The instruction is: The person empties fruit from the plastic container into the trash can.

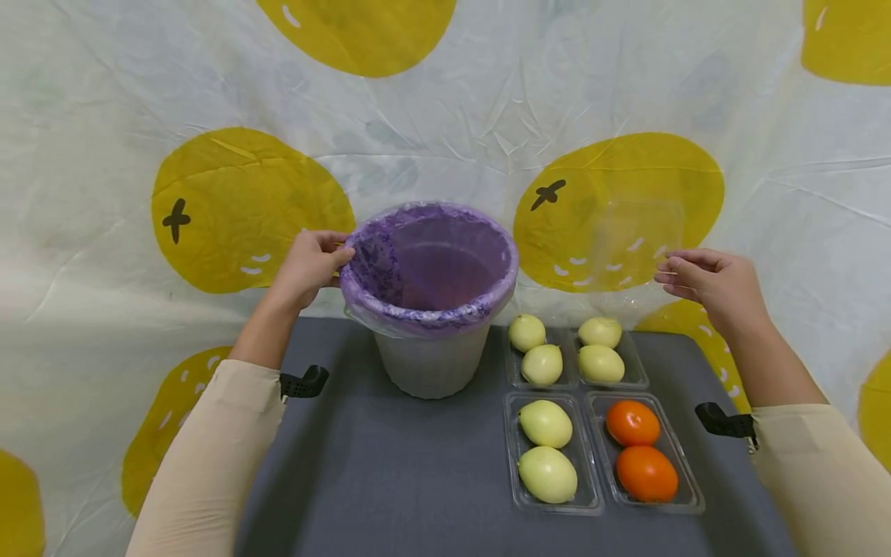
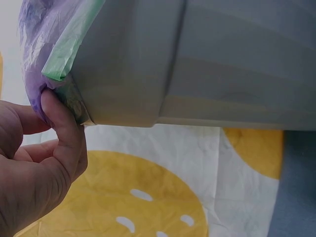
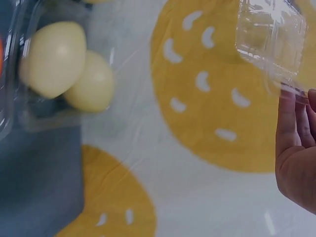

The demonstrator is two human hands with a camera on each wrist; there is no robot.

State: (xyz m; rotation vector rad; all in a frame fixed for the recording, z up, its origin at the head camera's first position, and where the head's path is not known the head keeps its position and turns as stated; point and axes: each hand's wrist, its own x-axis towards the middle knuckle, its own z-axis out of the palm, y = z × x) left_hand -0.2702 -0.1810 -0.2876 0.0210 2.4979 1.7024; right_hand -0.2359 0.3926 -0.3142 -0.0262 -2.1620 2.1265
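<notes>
A light trash bin (image 1: 433, 363) stands on the grey table, lined with a purple plastic bag (image 1: 445, 316) folded over its rim. My left hand (image 1: 308, 267) grips the bag and rim on the bin's left side. In the left wrist view, the thumb and fingers (image 2: 64, 116) pinch the purple bag (image 2: 42, 64) at the edge, beside a green strip of plastic. Off to the right, my right hand (image 1: 720, 286) holds a clear plastic container (image 1: 636, 232) up above the packed trays. The right wrist view shows the fingertips on the edge of this container (image 3: 271, 37).
Right of the bin, several clear trays sit in two rows. Three hold pale yellow-green fruits (image 1: 548, 473); the front right tray (image 1: 689, 495) holds two orange fruits (image 1: 647, 473). A white cloth (image 1: 445, 139) with yellow fruit prints hangs behind the grey table (image 1: 418, 480).
</notes>
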